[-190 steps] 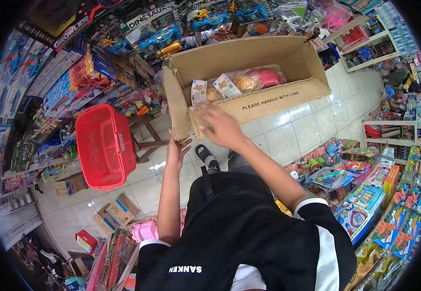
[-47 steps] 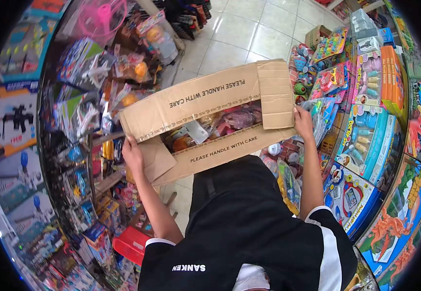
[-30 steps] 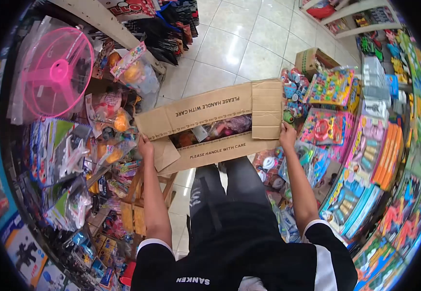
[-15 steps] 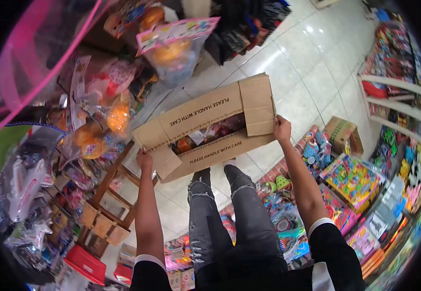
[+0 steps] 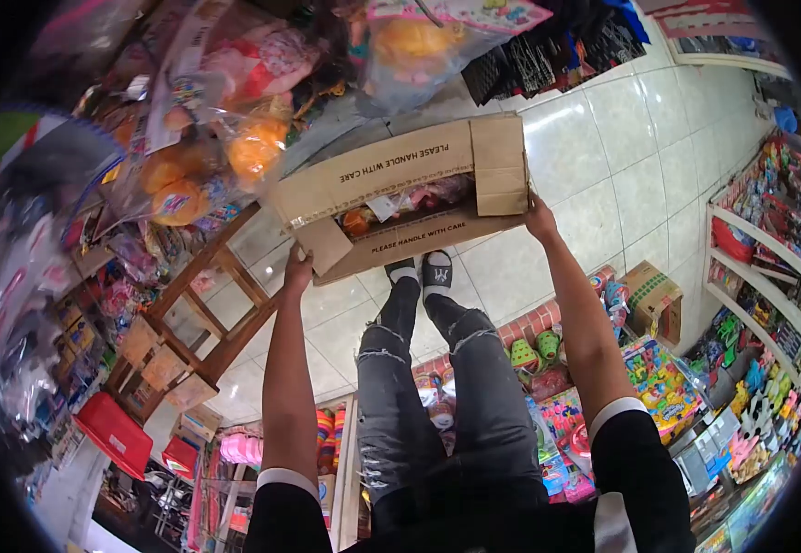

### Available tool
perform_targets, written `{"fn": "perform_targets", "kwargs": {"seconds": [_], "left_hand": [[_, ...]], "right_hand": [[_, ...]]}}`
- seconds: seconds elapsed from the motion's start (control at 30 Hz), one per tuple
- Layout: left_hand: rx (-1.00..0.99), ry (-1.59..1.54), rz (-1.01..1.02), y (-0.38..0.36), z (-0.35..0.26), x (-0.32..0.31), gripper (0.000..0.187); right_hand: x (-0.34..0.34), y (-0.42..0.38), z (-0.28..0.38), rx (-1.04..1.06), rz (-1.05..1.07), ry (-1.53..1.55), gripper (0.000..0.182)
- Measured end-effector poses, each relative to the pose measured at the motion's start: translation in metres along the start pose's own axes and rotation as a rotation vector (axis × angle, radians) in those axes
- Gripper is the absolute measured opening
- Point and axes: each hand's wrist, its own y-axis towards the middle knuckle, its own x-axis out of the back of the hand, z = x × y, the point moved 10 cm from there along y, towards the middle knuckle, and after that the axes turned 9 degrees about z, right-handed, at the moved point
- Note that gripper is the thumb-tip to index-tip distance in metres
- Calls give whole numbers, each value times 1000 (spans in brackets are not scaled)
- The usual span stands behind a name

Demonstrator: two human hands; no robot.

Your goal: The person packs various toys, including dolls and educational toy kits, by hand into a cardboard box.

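Both of my hands carry an open cardboard box (image 5: 391, 164) printed "PLEASE HANDLE WITH CARE", held out in front of me above the floor. My left hand (image 5: 298, 267) is closed on its near left corner, by a small folded-out flap. At the right end, my right hand (image 5: 540, 221) grips the side edge beneath another flap. Between the flaps show an orange item (image 5: 356, 222), a white paper or tag (image 5: 384, 207) and reddish wrapped goods (image 5: 437, 194). The rest of the contents is hidden by the flaps.
Bagged dolls (image 5: 258, 152) hang at upper left, close to the box. A wooden stepladder-like frame (image 5: 221, 313) stands left of my left arm. White tiles (image 5: 594, 138) cover the floor. Boxed toys (image 5: 659, 387), a carton (image 5: 654, 300) and a shelf rack (image 5: 760, 267) line the right.
The box and both hands sit slightly higher in view, and my slippered feet now show below it. The surroundings have shifted, with the hanging bags larger at the top. Both hands keep their hold.
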Motion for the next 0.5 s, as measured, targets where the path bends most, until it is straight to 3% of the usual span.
{"fn": "perform_targets", "kwargs": {"seconds": [0.07,0.13,0.2,0.27,0.33,0.4,0.5], "left_hand": [[-149,242,-14,-24,-22,-3,47],[-93,80,11,-43,-6,-9,37],[-235,164,10,-63,-4,-15,30],[-157,-13,31,-122,-21,-24,26],[-219,-109,48,-156,-7,-34,22],[-95,-93,137,-203,1,-46,28],[-152,-199,94,-253,45,-54,23]], "right_hand": [[-3,-1,-19,40,8,-41,47],[-4,-15,-22,57,25,-97,42],[-2,-35,-19,116,7,-115,39],[-4,-60,-11,127,69,-105,37],[-8,-83,1,249,79,-208,30],[-10,-108,10,219,128,-292,30],[-20,-138,19,274,159,-407,28]]}}
